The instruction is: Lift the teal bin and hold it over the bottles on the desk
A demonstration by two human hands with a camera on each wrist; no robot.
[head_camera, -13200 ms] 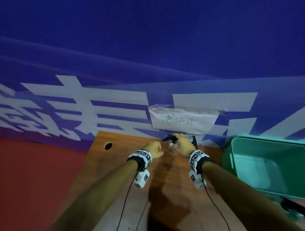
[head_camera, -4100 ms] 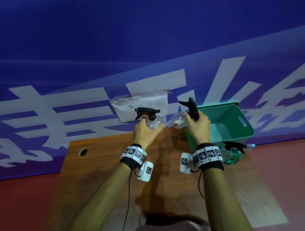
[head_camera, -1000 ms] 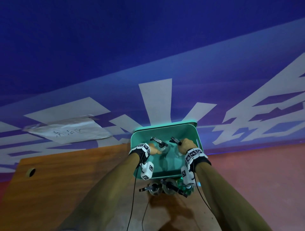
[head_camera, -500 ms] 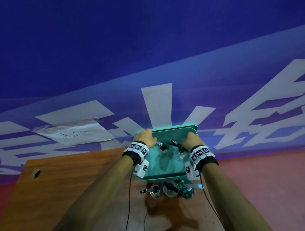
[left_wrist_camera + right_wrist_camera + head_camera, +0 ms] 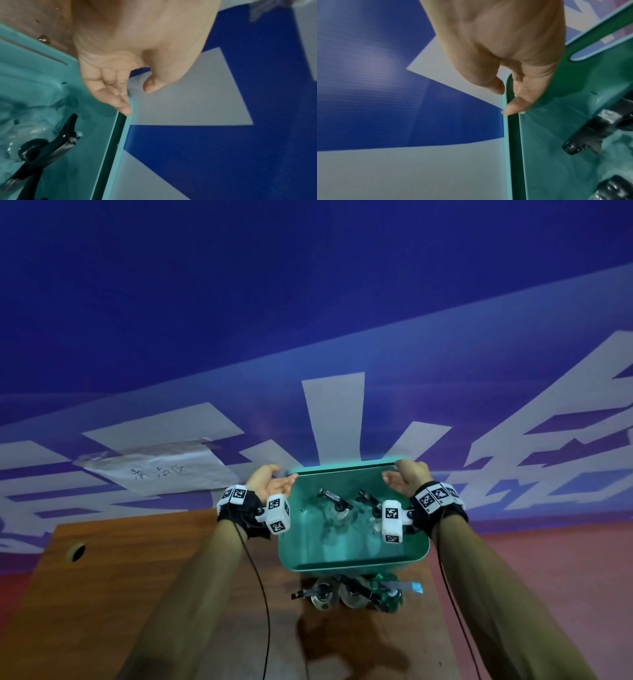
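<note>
A green plastic bin (image 5: 352, 565) stands on the wooden table against the blue banner wall. Two clear spray bottles with black trigger heads (image 5: 337, 506) (image 5: 370, 501) stand inside it. My left hand (image 5: 277, 482) is at the bin's far left corner, palm turned inward and fingers straight. In the left wrist view its fingertips (image 5: 127, 112) touch the bin rim (image 5: 123, 135), thumb apart, above a bottle (image 5: 34, 147). My right hand (image 5: 399, 479) is at the far right corner. There its fingers (image 5: 513, 108) lie on the rim (image 5: 506, 135), thumb outside it.
Three more spray bottles (image 5: 352, 594) lie in front of the bin, the right one green (image 5: 390, 594). The table (image 5: 137, 559) has a cable hole (image 5: 78, 552) at its left. A handwritten paper sign (image 5: 161, 472) hangs on the wall. Red floor (image 5: 531, 559) lies right.
A second ago both hands held the bottles inside the bin. They let go, rose to the far rim, and have now spread to its corners with palms facing inward.
</note>
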